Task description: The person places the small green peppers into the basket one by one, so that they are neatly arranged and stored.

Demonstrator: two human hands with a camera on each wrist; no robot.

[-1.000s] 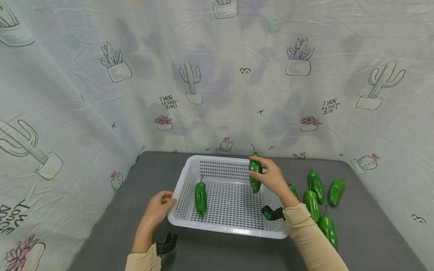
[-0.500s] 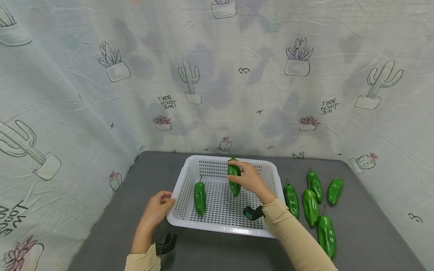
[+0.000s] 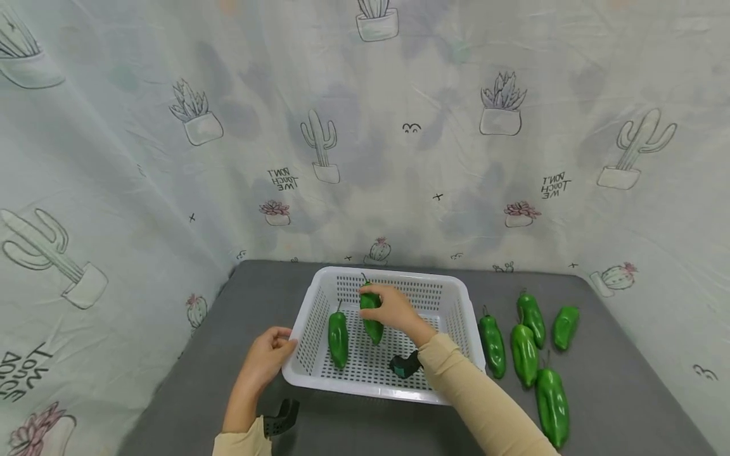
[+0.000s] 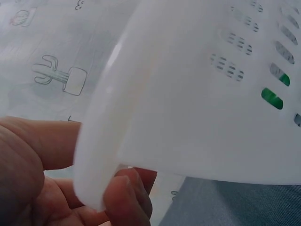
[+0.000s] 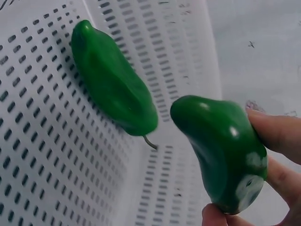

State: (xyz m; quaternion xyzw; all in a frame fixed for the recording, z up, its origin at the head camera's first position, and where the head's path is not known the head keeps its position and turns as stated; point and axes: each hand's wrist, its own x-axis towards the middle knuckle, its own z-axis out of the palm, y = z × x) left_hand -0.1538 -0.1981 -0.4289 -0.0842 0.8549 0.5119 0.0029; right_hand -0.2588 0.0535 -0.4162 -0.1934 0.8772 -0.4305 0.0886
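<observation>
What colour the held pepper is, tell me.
The held pepper is green, clearest in the right wrist view.

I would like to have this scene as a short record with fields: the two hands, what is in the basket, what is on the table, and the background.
Left hand: grips the left rim of the basket
Right hand: holds a pepper over the basket
In basket: one lying green pepper, stem toward the far side
On table: five green peppers, right of the basket
Background: pale cloth with plant drawings
</observation>
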